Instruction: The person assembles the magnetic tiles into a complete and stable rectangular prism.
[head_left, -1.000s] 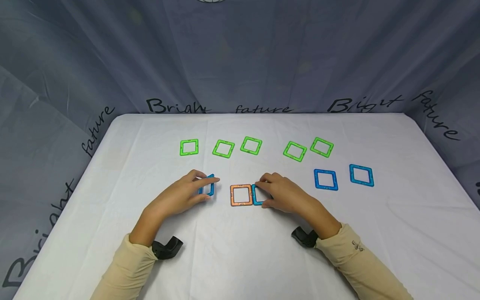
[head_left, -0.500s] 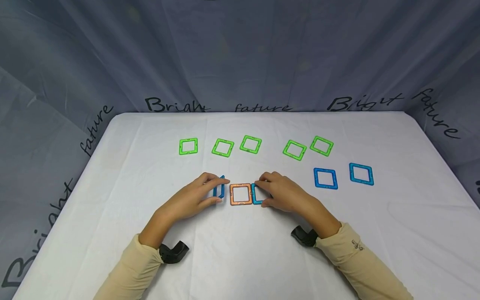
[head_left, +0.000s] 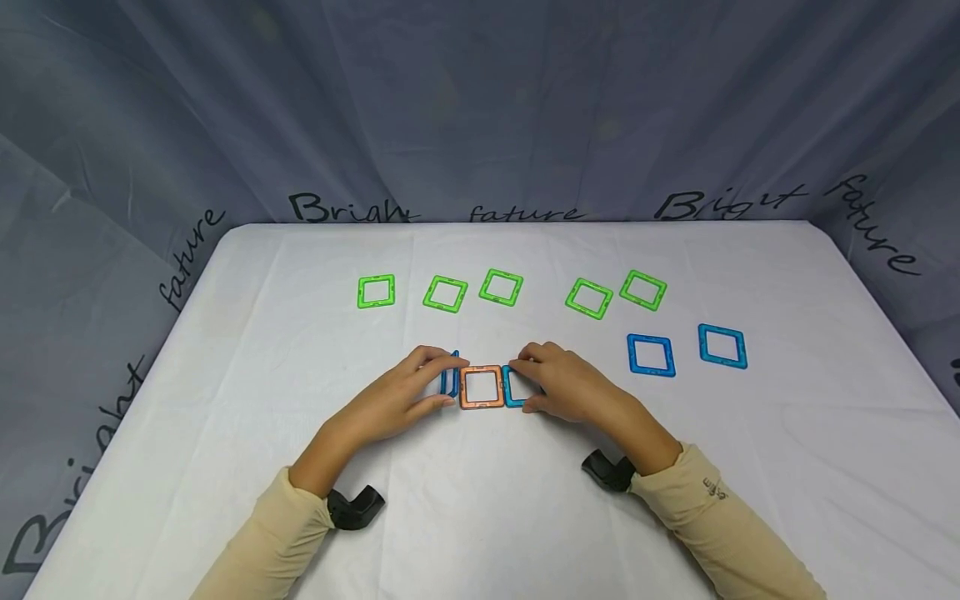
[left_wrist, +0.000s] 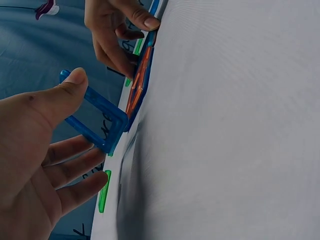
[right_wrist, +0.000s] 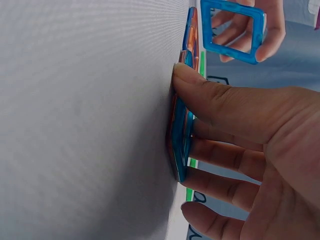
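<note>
My left hand [head_left: 393, 396] pinches a blue square magnetic tile [left_wrist: 102, 105] between thumb and fingers and holds it upright. That tile stands at the left side of a flat orange square tile [head_left: 482, 406]; in the left wrist view its lower corner meets or nearly meets the orange tile's edge. Blue also shows along the underside of the orange tile there. On the other side my right hand [head_left: 570, 387] grips a flat blue-teal square tile [right_wrist: 181, 135] by its near and far edges, side by side with the orange one. The palm side covers most of this tile in the head view.
Several green square tiles [head_left: 377, 305] lie spread along the back of the white table [head_left: 480, 508]. Two blue tiles, a darker one [head_left: 651, 372] and a lighter one [head_left: 722, 362], lie at the right. A grey curtain [head_left: 480, 108] hangs behind.
The left hand has moved right, bringing the upright blue tile up to the orange tile's left edge. The right hand has stayed in place on its tile.
</note>
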